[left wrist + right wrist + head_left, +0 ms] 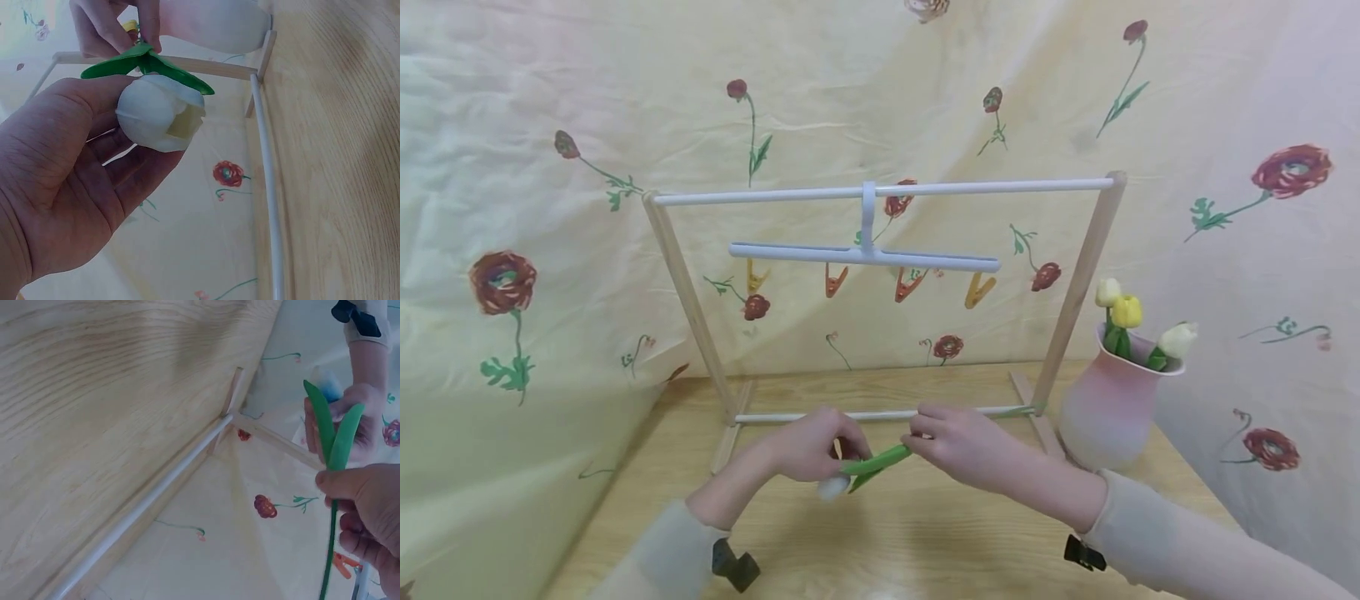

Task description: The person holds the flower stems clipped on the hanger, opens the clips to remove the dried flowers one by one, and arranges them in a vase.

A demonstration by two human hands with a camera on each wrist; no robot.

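Observation:
An artificial white tulip [159, 115] with green leaves is held between both hands, above the wooden table. My left hand [816, 446] grips it at the bloom, its thumb and fingers around the petals in the left wrist view. To the right, my right hand [955, 442] pinches the flower where the leaves [340, 447] meet the stem. Below that pinch the thin green stem [329, 556] runs down in the right wrist view. In the head view the bloom is partly hidden by the left hand.
Behind the hands stands a wooden rack [1086, 292] with white rods. From its top rod hangs a white hanger [805, 252] with several yellow and orange clips [907, 285]. At right, a pink-and-white vase [1108, 412] holds white and yellow tulips [1127, 311]. Flower-printed cloth [820, 125] covers the walls.

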